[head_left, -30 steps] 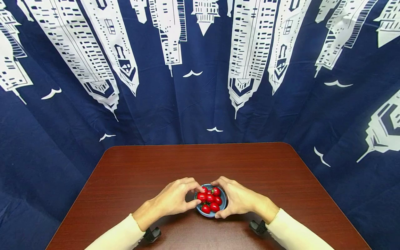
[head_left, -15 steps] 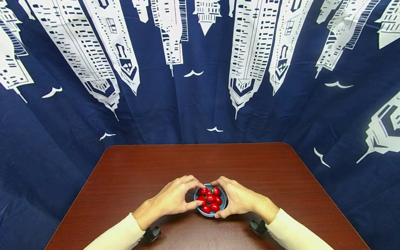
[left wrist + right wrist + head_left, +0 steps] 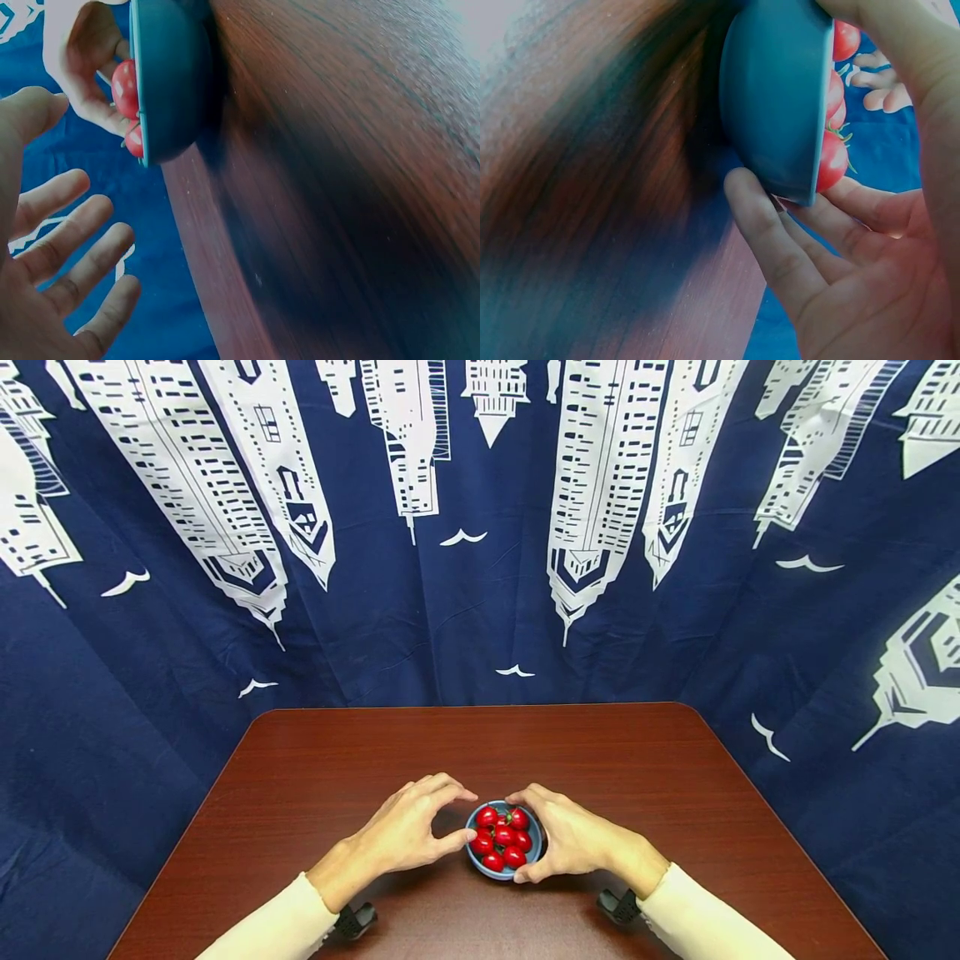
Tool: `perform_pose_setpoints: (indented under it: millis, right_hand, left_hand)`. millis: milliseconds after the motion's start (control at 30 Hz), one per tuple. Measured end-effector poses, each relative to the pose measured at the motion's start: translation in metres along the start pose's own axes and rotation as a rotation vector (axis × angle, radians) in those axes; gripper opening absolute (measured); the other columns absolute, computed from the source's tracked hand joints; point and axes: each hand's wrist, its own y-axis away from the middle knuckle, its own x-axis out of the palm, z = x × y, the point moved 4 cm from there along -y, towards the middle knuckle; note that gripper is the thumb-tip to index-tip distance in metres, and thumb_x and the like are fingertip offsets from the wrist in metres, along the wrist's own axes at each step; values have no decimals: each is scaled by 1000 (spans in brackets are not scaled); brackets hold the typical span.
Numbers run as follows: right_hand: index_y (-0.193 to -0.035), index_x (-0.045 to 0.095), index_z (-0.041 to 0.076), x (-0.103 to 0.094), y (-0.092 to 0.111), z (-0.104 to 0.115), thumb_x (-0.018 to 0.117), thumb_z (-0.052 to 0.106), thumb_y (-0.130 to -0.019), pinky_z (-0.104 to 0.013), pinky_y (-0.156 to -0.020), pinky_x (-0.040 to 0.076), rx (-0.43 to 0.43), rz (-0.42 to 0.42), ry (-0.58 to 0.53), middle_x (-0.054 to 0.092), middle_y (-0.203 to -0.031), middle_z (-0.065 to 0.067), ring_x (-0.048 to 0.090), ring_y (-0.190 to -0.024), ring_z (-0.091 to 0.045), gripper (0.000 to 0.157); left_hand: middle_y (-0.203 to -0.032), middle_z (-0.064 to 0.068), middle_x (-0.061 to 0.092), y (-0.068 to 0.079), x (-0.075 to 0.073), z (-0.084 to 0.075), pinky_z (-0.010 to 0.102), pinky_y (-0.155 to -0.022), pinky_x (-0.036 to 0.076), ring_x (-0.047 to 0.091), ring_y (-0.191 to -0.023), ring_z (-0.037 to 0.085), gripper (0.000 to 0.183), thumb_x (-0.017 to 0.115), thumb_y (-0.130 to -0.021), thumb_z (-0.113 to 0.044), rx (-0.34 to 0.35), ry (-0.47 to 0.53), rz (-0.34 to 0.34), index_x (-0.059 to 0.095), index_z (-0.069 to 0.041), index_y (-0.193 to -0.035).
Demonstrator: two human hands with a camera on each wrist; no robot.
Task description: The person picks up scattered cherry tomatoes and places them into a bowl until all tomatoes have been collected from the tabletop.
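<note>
A blue bowl (image 3: 491, 874) sits on the brown table, filled with several red cherry tomatoes (image 3: 504, 835), some showing green stems. My right hand (image 3: 573, 835) holds the bowl from the right, thumb at the near rim and fingers at the far rim. In the right wrist view, its fingers curve under and around the wall of the bowl (image 3: 776, 97). Just left of the bowl is my left hand (image 3: 401, 827), fingers spread and holding nothing. Its thumb tip lies right by the left rim. The left wrist view shows those fingers (image 3: 71, 232) apart from the bowl.
The brown wooden table (image 3: 472, 743) has rounded far corners. Behind it and along both sides hangs a dark blue cloth (image 3: 480, 610) printed with white buildings and birds. Each wrist wears a black device (image 3: 352, 920).
My left hand has drawn back leftward from over the bowl and its fingers have opened; a tomato by its fingertips has been let go among the others. My right hand stays at the bowl.
</note>
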Motion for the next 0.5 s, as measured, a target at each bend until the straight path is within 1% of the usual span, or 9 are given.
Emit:
perform_pose_setpoints:
  millis: [200,367,433,500]
  right_hand:
    - [-148,56,11,1,2,1,94,57,-73,-32,-106,57,-8,-14,-29,64,-133,6,65,-117,-6,95]
    - [-154,51,11,2,4,1,91,60,-78,-34,-109,56,-14,-16,-37,62,-141,4,64,-124,-9,100]
    - [-158,47,14,3,6,-1,90,61,-78,-32,-104,58,3,-13,-59,60,-145,3,64,-122,-9,103]
    - [-162,42,19,3,9,-3,89,64,-79,-30,-98,60,27,-16,-79,58,-147,3,66,-116,-9,106]
  left_hand:
    - [-129,-17,66,7,-4,12,44,-99,54,68,-120,12,49,79,-91,-58,-55,-45,-26,68,-37,-134]
    - [-130,-17,66,13,-8,21,43,-97,52,68,-121,12,50,79,-91,-58,-91,-80,-43,68,-37,-135]
    - [-130,-16,65,15,-8,24,43,-97,52,67,-122,12,52,79,-91,-60,-101,-94,-45,67,-36,-135]
    - [-131,-15,65,17,-9,28,44,-98,52,67,-124,13,53,78,-91,-61,-111,-107,-51,67,-35,-135]
